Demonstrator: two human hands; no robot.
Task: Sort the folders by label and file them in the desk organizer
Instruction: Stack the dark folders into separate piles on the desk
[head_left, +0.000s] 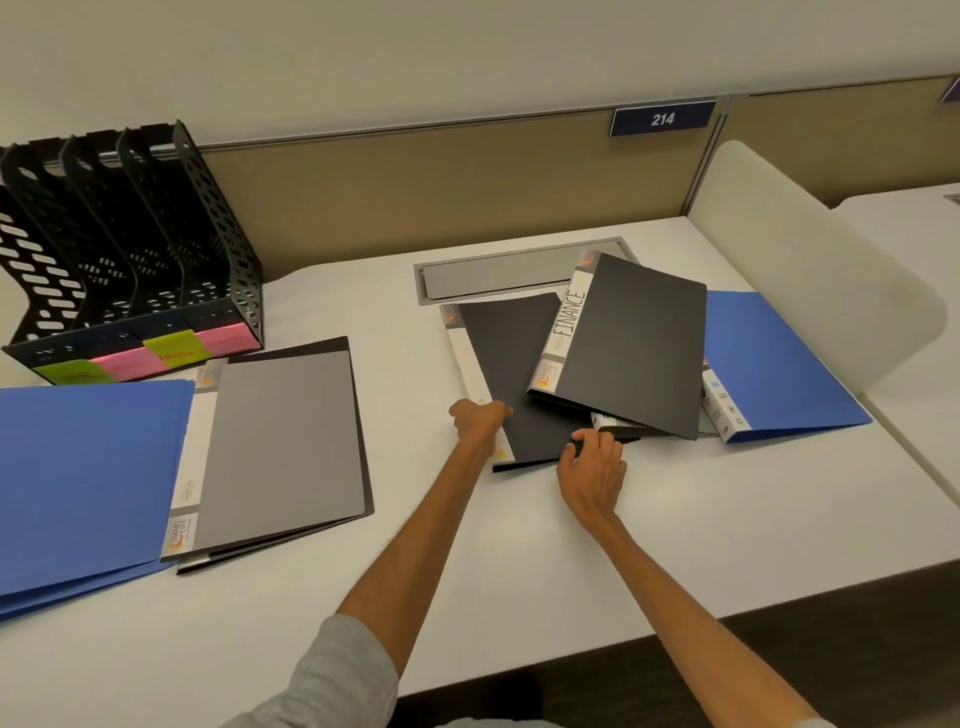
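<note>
A black folder (514, 374) with a white spine lies in the middle of the desk. My left hand (478, 418) grips its spine edge and my right hand (592, 467) pinches its near bottom corner. Overlapping it on the right is a black folder labelled FINANCE (634, 338), which rests on a blue folder (769, 358). At the left lie a blue folder (88, 478) and a grey-black folder (280, 441). The black desk organizer (130, 249) stands at the back left, with green and pink labels on its front edge.
A grey cable hatch (493, 275) is set into the white desk (467, 571) behind the folders. A tan partition with a blue sign reading 214 (662, 118) runs along the back. A white divider (810, 260) closes the right side.
</note>
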